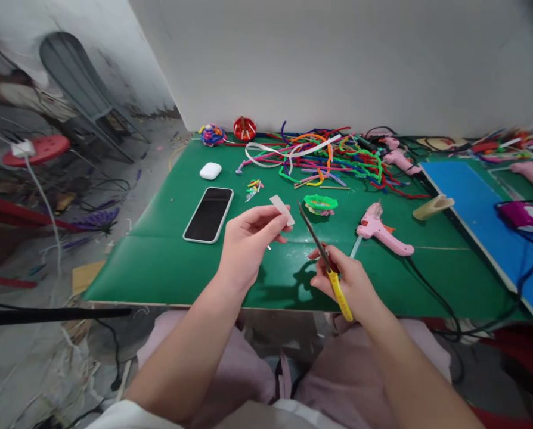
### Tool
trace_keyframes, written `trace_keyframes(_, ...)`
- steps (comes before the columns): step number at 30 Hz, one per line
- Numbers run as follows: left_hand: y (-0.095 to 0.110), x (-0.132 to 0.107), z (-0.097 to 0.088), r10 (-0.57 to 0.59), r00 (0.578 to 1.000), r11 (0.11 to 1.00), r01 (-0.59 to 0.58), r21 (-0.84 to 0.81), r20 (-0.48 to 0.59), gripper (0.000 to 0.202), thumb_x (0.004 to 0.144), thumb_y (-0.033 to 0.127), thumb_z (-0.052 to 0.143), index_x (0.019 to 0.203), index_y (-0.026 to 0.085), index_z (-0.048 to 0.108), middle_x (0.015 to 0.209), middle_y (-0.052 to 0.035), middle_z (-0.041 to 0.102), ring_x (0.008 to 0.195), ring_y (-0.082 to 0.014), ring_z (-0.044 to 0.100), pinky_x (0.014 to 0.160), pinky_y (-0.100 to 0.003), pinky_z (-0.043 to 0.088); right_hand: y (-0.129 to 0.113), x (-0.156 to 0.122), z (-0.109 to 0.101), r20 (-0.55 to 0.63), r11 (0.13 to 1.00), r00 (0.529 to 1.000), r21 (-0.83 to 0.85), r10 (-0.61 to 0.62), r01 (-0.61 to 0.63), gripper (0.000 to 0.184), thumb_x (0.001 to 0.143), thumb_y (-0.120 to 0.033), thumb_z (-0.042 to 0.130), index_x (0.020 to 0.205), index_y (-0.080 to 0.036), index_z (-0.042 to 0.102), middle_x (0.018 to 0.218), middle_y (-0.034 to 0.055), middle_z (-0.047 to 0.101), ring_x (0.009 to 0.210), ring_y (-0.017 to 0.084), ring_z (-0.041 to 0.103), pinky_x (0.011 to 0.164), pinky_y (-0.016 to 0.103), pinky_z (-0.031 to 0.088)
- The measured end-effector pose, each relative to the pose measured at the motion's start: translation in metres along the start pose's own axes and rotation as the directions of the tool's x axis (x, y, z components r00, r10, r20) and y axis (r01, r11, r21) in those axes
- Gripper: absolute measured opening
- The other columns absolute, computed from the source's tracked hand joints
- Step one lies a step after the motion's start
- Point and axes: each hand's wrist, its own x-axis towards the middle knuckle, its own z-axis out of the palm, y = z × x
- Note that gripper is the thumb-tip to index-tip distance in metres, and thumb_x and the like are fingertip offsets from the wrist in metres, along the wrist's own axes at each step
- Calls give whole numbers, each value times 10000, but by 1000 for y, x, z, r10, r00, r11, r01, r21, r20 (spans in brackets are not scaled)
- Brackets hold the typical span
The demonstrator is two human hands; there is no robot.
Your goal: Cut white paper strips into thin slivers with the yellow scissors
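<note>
Between the thumb and fingers of my left hand (249,241) is a small white strip (282,210), which looks like paper or thin card. My right hand (344,275) grips yellow-handled scissors (337,289); their dark blades point up and left towards the strip, without touching it. Just behind the blades, a small bright green and pink craft piece (321,204) rests on the green table (159,262). To the right of my right hand lies a pink glue gun (383,231) with a clear glue stick in it. Small coloured scraps (254,189) lie beyond my left hand.
A phone (208,214) and a white case (210,171) are at the left. Tangled pipe cleaners (329,155) spread along the back, beside two round craft pieces. At the right are a bamboo piece (433,207), a blue board (476,220) and the glue gun's cable.
</note>
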Motion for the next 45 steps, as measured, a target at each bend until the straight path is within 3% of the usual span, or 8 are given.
trace_keyframes(4, 14, -8, 3, 83, 994, 995, -79, 57, -73, 454, 664, 314, 679, 1095, 224, 565, 680, 10, 653, 624, -125, 626, 522, -207, 493, 0, -2, 2, 56, 990, 998, 141, 13, -21, 459, 706, -585, 550, 937, -189, 530, 627, -31, 468, 502, 93, 396, 467, 216, 350)
trace_keyframes(8, 26, -16, 7, 143, 983, 984, -128, 127, -117, 570, 666, 306, 678, 1191, 258, 461, 660, 32, 634, 574, -111, 606, 534, -209, 490, -2, -4, 5, 161, 973, 987, 225, 10, -47, 584, 653, -698, 495, 911, -176, 538, 587, -35, 445, 470, 88, 376, 427, 213, 333)
trace_keyframes(16, 22, -15, 9, 185, 973, 972, -160, 175, -141, 495, 699, 298, 651, 1152, 248, 457, 644, 38, 617, 592, -112, 604, 618, -235, 497, -5, -4, 10, 222, 973, 975, 225, -4, -47, 616, 634, -731, 470, 867, -163, 525, 527, -47, 426, 431, 83, 374, 409, 212, 319)
trace_keyframes(28, 8, -9, 4, 359, 925, 921, -328, 213, -128, 441, 714, 247, 648, 1117, 217, 472, 620, 46, 592, 557, -87, 585, 546, -202, 488, -4, -4, 9, 171, 993, 985, 109, 35, -54, 627, 606, -759, 457, 775, -160, 531, 542, -25, 461, 455, 84, 374, 409, 210, 310)
trace_keyframes(45, 12, -7, 1, 402, 901, 900, -357, 251, -162, 426, 714, 220, 650, 1107, 222, 488, 711, 30, 602, 564, -70, 576, 547, -188, 493, -7, -2, 10, 121, 997, 992, 48, 47, -53, 404, 694, -575, 556, 686, -173, 516, 505, -24, 507, 452, 91, 412, 439, 212, 323)
